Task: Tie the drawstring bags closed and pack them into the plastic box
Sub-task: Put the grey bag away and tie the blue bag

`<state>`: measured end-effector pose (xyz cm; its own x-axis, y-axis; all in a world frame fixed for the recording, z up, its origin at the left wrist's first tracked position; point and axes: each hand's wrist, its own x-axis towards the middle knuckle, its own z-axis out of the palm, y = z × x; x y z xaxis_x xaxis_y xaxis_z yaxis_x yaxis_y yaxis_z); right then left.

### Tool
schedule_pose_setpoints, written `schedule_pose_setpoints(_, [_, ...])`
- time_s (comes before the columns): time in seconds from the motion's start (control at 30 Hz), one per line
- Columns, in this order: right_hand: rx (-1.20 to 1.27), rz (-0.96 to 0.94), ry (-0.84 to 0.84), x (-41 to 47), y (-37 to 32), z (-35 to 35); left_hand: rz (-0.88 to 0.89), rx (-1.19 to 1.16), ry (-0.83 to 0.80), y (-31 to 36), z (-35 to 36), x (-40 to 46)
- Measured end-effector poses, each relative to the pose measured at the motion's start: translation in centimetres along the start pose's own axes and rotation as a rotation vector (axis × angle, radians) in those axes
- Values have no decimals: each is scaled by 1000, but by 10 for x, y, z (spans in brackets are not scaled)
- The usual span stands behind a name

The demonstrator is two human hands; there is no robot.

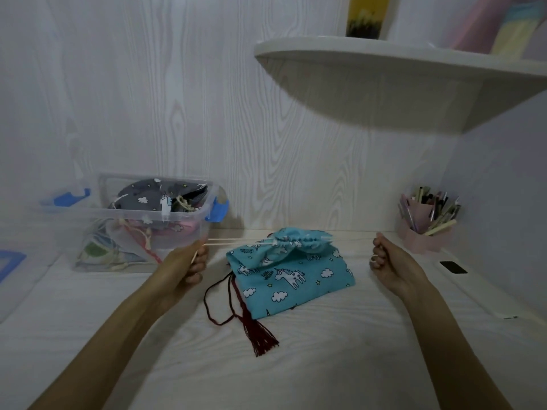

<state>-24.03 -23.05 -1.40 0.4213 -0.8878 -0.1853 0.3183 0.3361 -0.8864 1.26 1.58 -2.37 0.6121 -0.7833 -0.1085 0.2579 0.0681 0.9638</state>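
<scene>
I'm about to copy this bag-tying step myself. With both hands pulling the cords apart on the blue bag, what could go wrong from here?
1. The left hand pulls its cord right beside the plastic box; a wider pull could knock it.
2. The blue bag lies loose on the table, so uneven pulling by the right hand might drag it sideways.
3. The dark red tassel cord beside the bag could tangle in.
</scene>
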Motion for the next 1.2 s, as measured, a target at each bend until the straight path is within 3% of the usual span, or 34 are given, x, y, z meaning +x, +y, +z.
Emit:
schedule_pose_setpoints(0.1, [-4,-42,163,1,1,-19,52,285,245,-9,-10,1])
schedule_pose_setpoints(0.17, [-162,-67,261,-3,7,-26,169,605,332,-15,-18,2])
schedule_pose_setpoints(0.23, [-441,-46,271,-6,15,-26,215,987,336,-22,-25,4])
schedule_pose_setpoints(0.33, [-957,-8,123,-10,24,-19,78,1400,286,-24,-22,2])
schedule_pose_setpoints(0.43, [-1544,-194,215,-20,22,-8,219,1558,310,-15,0,-14])
schedule_pose_setpoints(0.47, [-1543,-312,236,-25,20,-2,350,1495,354,-11,11,-20])
schedule_pose_setpoints(0.53, [-1339,-390,70,-36,15,18,504,1323,311,-4,37,-27])
schedule_pose_setpoints(0.6, [-1315,-193,-178,-45,16,45,456,1305,94,-5,65,-21])
schedule_pose_setpoints(0.67, [-1464,-76,-321,-47,20,62,399,1465,-84,-15,86,-9])
schedule_pose_setpoints(0.77, [-1436,-30,-378,-43,14,65,544,1583,-74,-17,90,9])
schedule_pose_setpoints(0.87, [-1185,-43,-492,-42,-3,54,679,1536,-83,-1,77,17])
schedule_pose_setpoints(1.0, [-815,-128,-503,-36,0,51,799,1527,-243,22,64,13])
schedule_pose_setpoints(1.2, [-693,-155,-335,-30,18,61,952,1892,-95,32,59,3])
